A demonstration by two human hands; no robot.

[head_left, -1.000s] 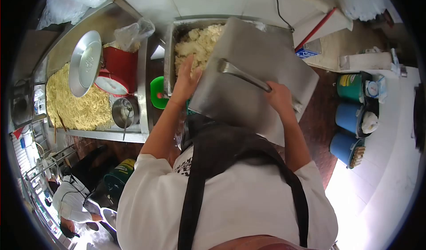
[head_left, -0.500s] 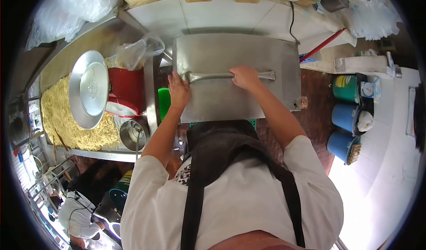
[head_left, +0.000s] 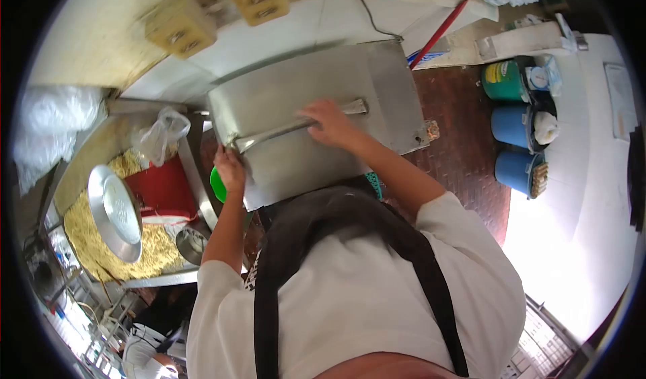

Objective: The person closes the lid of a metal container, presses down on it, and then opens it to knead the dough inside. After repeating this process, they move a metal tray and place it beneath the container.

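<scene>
A large stainless steel cover (head_left: 289,170) with a long metal bar handle (head_left: 269,135) lies in front of me. My right hand (head_left: 330,124) is closed across the middle of the bar, fingers on the far side and thumb on the near side. My left hand (head_left: 231,170) rests at the cover's left edge near the handle's end, fingers stretched along the metal. What lies under the cover is hidden. A bright green container (head_left: 217,185) shows partly beside my left wrist.
To the left, a counter holds yellow noodles (head_left: 84,227), a metal basin (head_left: 111,214), a red bucket (head_left: 161,190) and a steel pot (head_left: 192,244). Blue bins (head_left: 510,124) and a green bin (head_left: 501,81) stand on the right. Another person (head_left: 145,345) is at lower left.
My view has turned, so the cover appears tilted and further left. My right hand remains at the bar, its fingers looking looser; my left hand remains at the left edge.
</scene>
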